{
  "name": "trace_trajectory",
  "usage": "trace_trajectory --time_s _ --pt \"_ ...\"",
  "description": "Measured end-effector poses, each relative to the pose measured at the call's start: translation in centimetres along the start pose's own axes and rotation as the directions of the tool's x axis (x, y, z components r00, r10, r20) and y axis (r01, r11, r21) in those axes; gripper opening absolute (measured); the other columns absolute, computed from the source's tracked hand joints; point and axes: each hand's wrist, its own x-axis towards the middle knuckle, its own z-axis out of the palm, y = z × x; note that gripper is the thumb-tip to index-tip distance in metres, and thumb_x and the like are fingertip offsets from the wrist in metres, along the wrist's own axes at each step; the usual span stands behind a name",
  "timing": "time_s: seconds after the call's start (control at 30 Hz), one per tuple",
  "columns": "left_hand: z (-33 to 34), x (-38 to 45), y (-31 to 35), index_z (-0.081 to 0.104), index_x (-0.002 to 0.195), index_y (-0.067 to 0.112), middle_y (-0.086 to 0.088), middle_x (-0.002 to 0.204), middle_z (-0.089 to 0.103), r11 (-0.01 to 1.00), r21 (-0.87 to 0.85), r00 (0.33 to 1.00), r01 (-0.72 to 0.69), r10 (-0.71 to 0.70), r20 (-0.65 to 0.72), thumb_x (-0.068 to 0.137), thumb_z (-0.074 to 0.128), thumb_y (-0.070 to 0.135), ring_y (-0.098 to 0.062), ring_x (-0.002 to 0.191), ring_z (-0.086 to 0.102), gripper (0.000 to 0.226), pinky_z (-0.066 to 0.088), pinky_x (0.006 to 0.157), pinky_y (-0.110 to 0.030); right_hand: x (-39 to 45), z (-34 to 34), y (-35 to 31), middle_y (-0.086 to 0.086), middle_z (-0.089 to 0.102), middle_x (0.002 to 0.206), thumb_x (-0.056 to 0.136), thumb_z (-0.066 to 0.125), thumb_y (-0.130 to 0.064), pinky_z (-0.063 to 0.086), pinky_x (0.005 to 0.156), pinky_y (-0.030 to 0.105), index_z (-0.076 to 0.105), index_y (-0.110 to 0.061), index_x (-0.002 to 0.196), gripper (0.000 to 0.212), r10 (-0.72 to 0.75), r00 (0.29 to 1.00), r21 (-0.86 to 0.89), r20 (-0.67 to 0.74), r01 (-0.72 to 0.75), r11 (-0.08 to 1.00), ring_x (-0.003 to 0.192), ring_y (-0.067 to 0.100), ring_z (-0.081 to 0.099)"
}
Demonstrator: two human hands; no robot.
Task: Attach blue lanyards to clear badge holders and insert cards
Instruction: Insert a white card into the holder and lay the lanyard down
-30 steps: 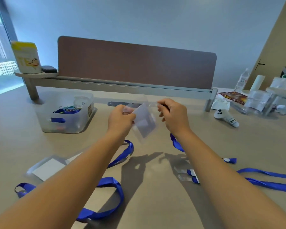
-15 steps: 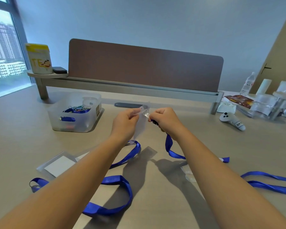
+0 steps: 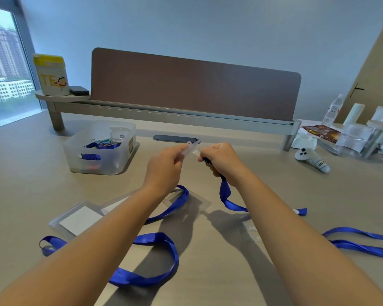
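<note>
Clear plastic badge holder [image 3: 191, 149], a second ago held broadside between both hands, is now turned edge-on, its top edge meeting the clip end of the blue fabric lanyard [image 3: 224, 193]. Judgement: the step has moved from orienting the holder to clipping the lanyard through its slot; attachment not yet confirmed, the slot is too small to see.

Left hand [image 3: 165, 167] raised above the table [image 3: 20, 173], fingers curled, its grip pinching the holder's upper edge. Right hand [image 3: 222, 161] level with it and nearly touching, its grip closed around the dark lanyard clip; strap hangs from the fist down to the table. Both forearms reach forward, converging.

No card visible in the held holder; another holder with a white card [image 3: 81, 219] lies flat near left.
</note>
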Motion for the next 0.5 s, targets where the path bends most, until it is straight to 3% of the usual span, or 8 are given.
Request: trace_trajectory --time_s 0.13,0.3,0.4,0.5 --pt "0.1 0.0 -0.3 0.043 0.131 0.012 -0.012 0.130 0.056 0.997 0.064 0.999 -0.043 0.043 0.008 0.094 0.038 0.010 -0.026 0.114 0.053 0.037 0.043 0.096 -0.030 -0.2 0.1 0.1 0.004 0.046 0.056 0.087 0.049 -0.009 0.035 0.047 0.020 0.058 -0.003 0.074 0.017 -0.038 0.999 0.056 0.004 0.037 0.998 0.050 0.012 0.037" --pt "-0.2 0.0 -0.4 0.037 0.134 0.013 -0.014 0.130 0.055 0.999 -0.015 0.999 -0.041 0.042 0.032 0.093 0.038 0.009 -0.028 0.116 0.052 0.041 0.043 0.096 -0.032 -0.5 0.5 -0.1 0.006 0.056 0.064 0.092 0.049 -0.009 0.048 0.043 0.012 0.060 -0.005 0.083 0.015 -0.033 0.997 0.311 0.067 0.011 0.950 0.052 0.013 0.050" --pt "-0.6 -0.1 -1.0 0.035 0.135 0.015 -0.016 0.122 0.061 0.981 0.103 0.987 -0.164 0.163 0.016 0.094 0.037 0.009 -0.029 0.104 0.058 0.042 0.045 0.086 -0.028 -0.7 0.6 -0.6 0.008 0.055 0.066 0.093 0.046 -0.008 0.049 0.044 0.013 0.058 -0.007 0.076 0.021 0.003 0.992 0.418 0.128 -0.056 0.907 0.054 0.014 0.051" --pt "-1.2 0.1 -1.5 0.043 0.131 0.009 -0.021 0.113 0.065 0.907 0.311 0.955 -0.284 0.296 0.009 0.090 0.045 0.001 -0.035 0.097 0.063 0.042 0.053 0.080 -0.038 -0.8 0.8 -1.0 0.007 0.055 0.066 0.093 0.043 -0.013 0.046 0.042 0.013 0.056 -0.005 0.076 0.024 0.069 0.984 0.484 0.164 -0.141 0.864 0.053 0.012 0.050"
